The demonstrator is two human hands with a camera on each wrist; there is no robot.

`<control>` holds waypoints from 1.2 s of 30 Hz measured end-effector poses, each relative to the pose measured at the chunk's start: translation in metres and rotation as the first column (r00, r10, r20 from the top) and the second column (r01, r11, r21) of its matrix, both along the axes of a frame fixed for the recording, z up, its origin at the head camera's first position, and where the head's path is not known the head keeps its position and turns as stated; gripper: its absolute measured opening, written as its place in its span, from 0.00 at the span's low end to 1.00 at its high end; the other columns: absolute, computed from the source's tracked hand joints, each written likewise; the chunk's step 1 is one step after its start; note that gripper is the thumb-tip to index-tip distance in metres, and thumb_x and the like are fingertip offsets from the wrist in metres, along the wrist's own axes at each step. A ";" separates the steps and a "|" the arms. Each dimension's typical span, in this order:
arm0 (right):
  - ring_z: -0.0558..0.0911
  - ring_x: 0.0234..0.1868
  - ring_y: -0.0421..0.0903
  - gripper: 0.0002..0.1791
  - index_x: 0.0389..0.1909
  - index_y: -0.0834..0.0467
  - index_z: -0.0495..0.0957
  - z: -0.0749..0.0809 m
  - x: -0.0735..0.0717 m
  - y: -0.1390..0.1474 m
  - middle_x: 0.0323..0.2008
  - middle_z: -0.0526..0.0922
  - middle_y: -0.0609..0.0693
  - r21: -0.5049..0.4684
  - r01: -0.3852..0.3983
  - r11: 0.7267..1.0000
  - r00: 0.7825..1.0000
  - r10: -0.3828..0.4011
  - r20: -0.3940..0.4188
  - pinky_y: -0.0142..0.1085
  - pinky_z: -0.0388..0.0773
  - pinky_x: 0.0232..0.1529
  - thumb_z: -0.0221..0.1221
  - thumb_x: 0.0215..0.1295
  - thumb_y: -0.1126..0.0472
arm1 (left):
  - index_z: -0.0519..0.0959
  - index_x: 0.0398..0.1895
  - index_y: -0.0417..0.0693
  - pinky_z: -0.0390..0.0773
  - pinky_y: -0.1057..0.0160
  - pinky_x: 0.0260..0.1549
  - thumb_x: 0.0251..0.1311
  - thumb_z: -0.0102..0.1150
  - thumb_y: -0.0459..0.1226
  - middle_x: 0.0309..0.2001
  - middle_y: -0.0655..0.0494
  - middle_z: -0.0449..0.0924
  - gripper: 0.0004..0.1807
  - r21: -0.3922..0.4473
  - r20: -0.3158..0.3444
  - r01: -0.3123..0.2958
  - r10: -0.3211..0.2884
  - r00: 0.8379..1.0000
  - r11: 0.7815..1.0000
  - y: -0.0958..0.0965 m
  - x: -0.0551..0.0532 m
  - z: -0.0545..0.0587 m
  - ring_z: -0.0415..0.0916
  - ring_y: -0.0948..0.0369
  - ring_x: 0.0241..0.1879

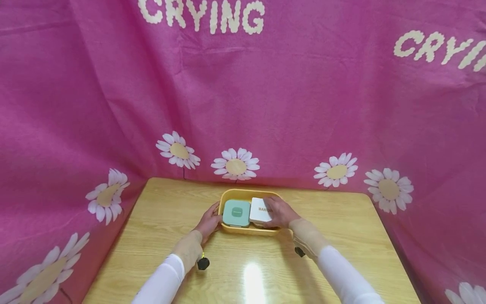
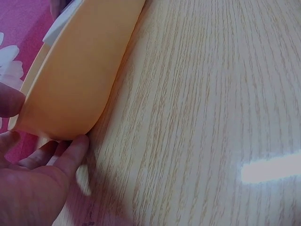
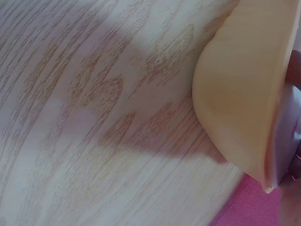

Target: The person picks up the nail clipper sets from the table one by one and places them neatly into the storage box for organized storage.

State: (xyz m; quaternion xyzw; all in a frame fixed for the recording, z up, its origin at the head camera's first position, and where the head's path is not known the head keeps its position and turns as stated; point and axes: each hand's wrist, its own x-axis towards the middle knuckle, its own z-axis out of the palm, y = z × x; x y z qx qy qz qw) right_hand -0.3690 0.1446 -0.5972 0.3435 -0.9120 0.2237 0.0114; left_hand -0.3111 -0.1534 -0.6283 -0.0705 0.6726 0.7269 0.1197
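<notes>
A yellow plastic bin (image 1: 243, 231) stands on the table near its far side. In its left half lies a mint-green square box (image 1: 236, 217). Beside that, on the right, is a white box (image 1: 259, 213) with lettering that starts "MANICU". My left hand (image 1: 209, 221) grips the bin's left end; in the left wrist view the thumb is at the rim and fingers touch the lower outer wall (image 2: 84, 80). My right hand (image 1: 282, 214) reaches over the bin's right end and holds the white box, covering its right part. The right wrist view shows fingers (image 3: 295, 70) only at the edge.
The bin rests on a light wooden table (image 1: 171, 202) with rounded far corners. Close behind and at both sides hangs a pink cloth (image 1: 284, 118) with daisies and lettering. Light glares off the tabletop in front of the bin.
</notes>
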 end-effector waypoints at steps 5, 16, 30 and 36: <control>0.76 0.64 0.64 0.53 0.65 0.73 0.72 -0.005 0.000 -0.001 0.61 0.77 0.68 0.018 -0.008 1.000 1.000 0.008 0.003 0.54 0.73 0.68 0.86 0.36 0.59 | 0.50 0.85 0.42 0.79 0.54 0.55 0.57 0.45 0.23 0.79 0.31 0.57 0.47 -0.017 0.014 0.010 -0.010 1.000 1.000 0.000 0.002 0.004 0.68 0.44 0.70; 0.70 0.71 0.66 0.55 0.73 0.71 0.66 -0.001 0.000 -0.006 0.69 0.73 0.69 0.098 0.071 0.993 0.981 -0.087 0.175 0.56 0.66 0.73 0.82 0.44 0.60 | 0.51 0.85 0.45 0.79 0.54 0.56 0.59 0.45 0.24 0.79 0.34 0.57 0.46 -0.020 0.024 0.002 -0.002 1.000 1.000 0.000 0.004 0.005 0.68 0.43 0.72; 0.65 0.74 0.69 0.55 0.73 0.72 0.64 -0.002 0.000 -0.011 0.71 0.69 0.73 0.105 0.077 0.992 0.975 -0.097 0.200 0.57 0.59 0.77 0.81 0.44 0.64 | 0.52 0.84 0.41 0.78 0.53 0.57 0.61 0.45 0.25 0.80 0.34 0.56 0.44 -0.006 -0.004 -0.005 0.005 1.000 1.000 -0.001 0.007 0.002 0.64 0.42 0.74; 0.64 0.75 0.68 0.56 0.75 0.72 0.63 -0.004 -0.001 -0.008 0.72 0.68 0.72 0.120 0.081 0.990 0.977 -0.102 0.185 0.56 0.59 0.77 0.81 0.46 0.62 | 0.53 0.84 0.41 0.77 0.53 0.58 0.62 0.45 0.25 0.81 0.36 0.56 0.43 -0.004 -0.015 0.005 -0.005 1.000 1.000 0.000 0.005 0.000 0.62 0.42 0.76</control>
